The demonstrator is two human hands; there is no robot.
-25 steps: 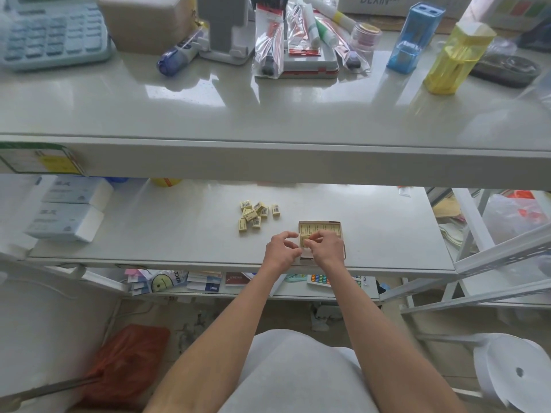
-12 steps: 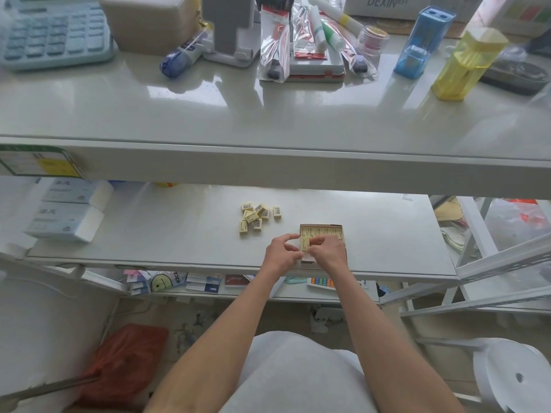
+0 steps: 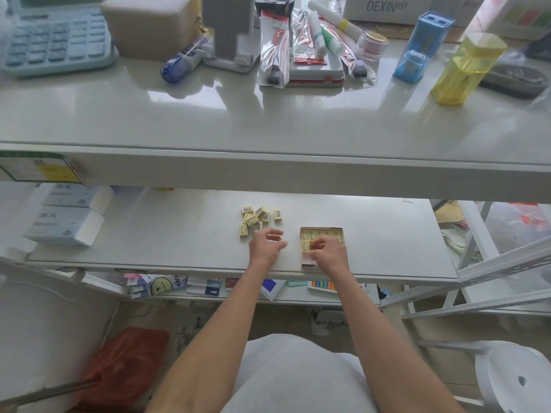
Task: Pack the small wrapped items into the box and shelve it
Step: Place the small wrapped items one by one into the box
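Left hand (image 3: 266, 245) spread, empty, beside loose wrapped items (image 3: 258, 219); right hand (image 3: 327, 251) pinching 1 inside box (image 3: 321, 232); blue cartons (image 3: 64, 223) far left.

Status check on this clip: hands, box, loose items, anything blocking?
Left hand open, empty, near the loose wrapped items. Right hand over the box, fingers on a piece inside; grip unclear. Box partly filled. Nothing in the way.

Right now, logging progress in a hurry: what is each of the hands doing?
Left hand: open, empty, beside the loose yellow wrapped items.
Right hand: fingers pinched inside the small cardboard box; contents unclear.
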